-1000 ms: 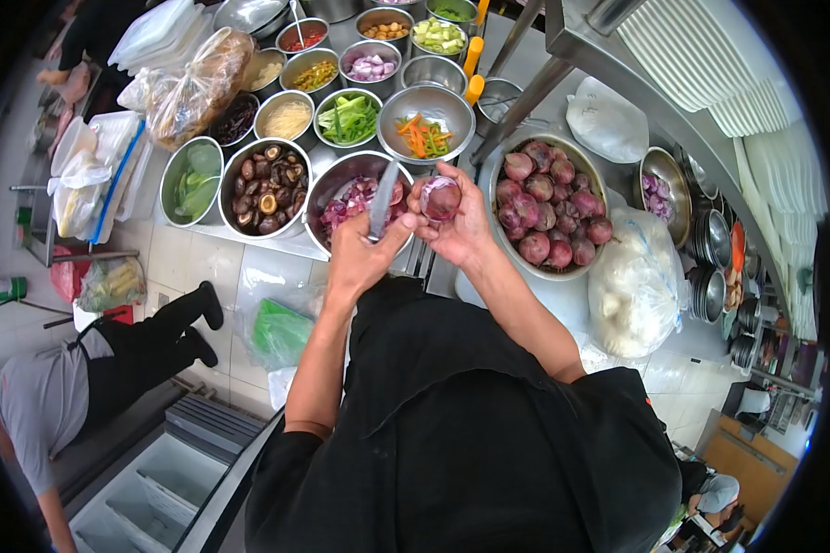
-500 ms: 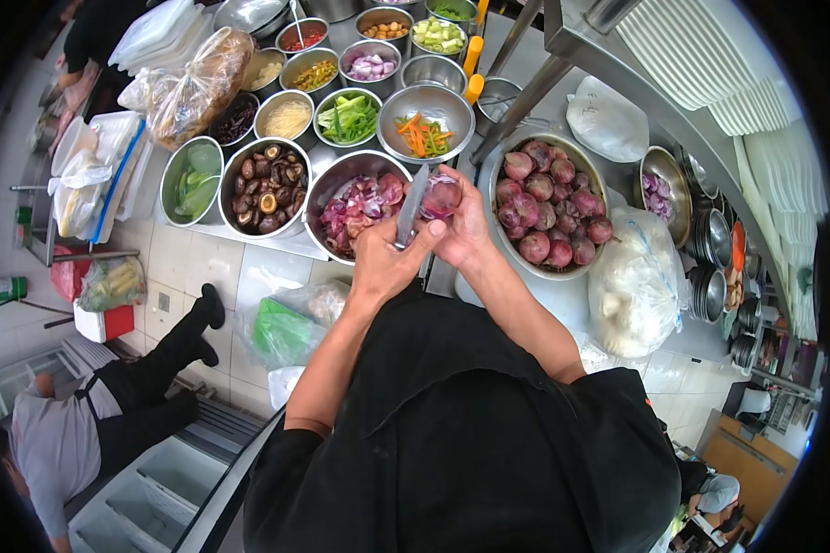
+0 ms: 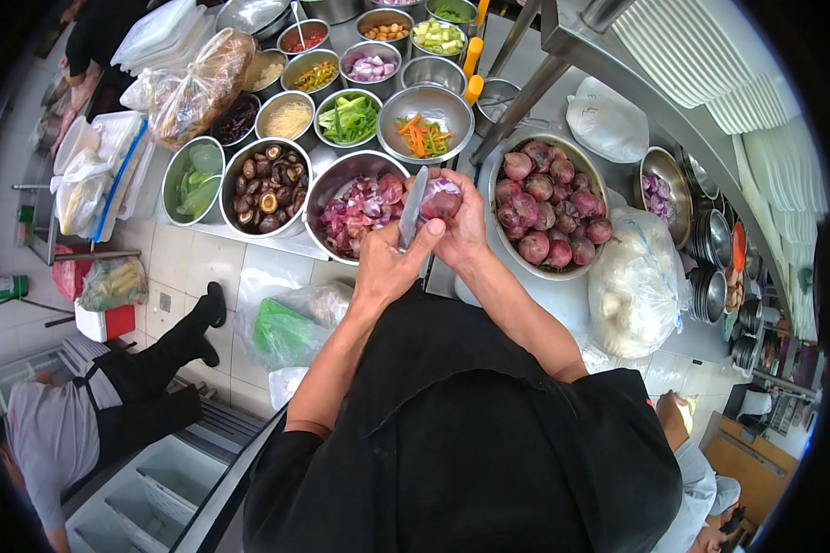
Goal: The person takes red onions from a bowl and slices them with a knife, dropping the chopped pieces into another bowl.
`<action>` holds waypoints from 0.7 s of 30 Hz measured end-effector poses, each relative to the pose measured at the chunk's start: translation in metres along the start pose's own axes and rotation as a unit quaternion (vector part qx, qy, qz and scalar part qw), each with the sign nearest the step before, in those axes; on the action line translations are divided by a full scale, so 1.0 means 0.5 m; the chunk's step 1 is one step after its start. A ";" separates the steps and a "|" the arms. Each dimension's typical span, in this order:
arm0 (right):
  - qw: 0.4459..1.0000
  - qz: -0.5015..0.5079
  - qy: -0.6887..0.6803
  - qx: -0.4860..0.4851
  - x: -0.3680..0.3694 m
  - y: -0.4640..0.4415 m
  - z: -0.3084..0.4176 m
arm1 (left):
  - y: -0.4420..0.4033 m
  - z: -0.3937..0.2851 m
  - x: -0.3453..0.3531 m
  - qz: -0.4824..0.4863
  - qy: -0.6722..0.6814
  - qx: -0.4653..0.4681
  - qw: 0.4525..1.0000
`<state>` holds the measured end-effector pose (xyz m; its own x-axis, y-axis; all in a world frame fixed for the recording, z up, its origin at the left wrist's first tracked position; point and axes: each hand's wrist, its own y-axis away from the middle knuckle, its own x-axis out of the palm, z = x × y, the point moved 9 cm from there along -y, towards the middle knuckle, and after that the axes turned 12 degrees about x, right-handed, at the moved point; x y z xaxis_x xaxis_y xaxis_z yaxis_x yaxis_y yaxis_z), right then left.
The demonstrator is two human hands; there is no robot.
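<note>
My left hand (image 3: 387,263) is closed round a knife (image 3: 413,207), its blade pointing up and away from me. Beside the blade, a red onion (image 3: 443,198) with pale patches on top sits in my right hand (image 3: 463,238), the fingers wrapped round it. Both hands are close together above the near right rim of a metal pot (image 3: 317,232) holding onion skins and pieces (image 3: 352,210). To the right of my right hand, whole red onions (image 3: 549,198) fill a wide metal bowl (image 3: 602,180). The knife's handle is hidden in my left hand.
Pots of mushrooms (image 3: 266,189) and green peppers (image 3: 349,118) stand beyond, with a bowl of carrot and pepper strips (image 3: 422,136). A metal shelf post (image 3: 526,106) rises at the right, near a bag of white food (image 3: 632,286). People are at the lower left (image 3: 55,433) and lower right (image 3: 701,488).
The onion has turned in my right hand, showing a paler patch on top. Both hands stay nearly in place. At the lower right, a person has come further into view.
</note>
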<state>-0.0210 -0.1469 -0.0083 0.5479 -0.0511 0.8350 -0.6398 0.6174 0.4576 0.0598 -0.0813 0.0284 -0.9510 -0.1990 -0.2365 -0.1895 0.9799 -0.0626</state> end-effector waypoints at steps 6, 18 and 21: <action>0.990 0.075 0.103 -0.062 0.015 -0.003 0.008 | -0.001 0.036 0.005 0.011 0.025 -0.035 0.999; 0.968 -0.017 0.204 -0.143 0.004 0.010 0.027 | -0.001 0.033 0.007 -0.041 0.088 -0.031 0.995; 0.929 -0.043 0.296 -0.217 0.025 0.029 0.050 | -0.003 0.024 -0.004 -0.074 0.053 -0.007 0.996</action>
<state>-0.0366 -0.1582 0.0165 0.8690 0.2466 0.4289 -0.3733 0.8958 0.2413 0.0646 -0.0827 0.0175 -0.9325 -0.3400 -0.1221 -0.3327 0.9399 -0.0766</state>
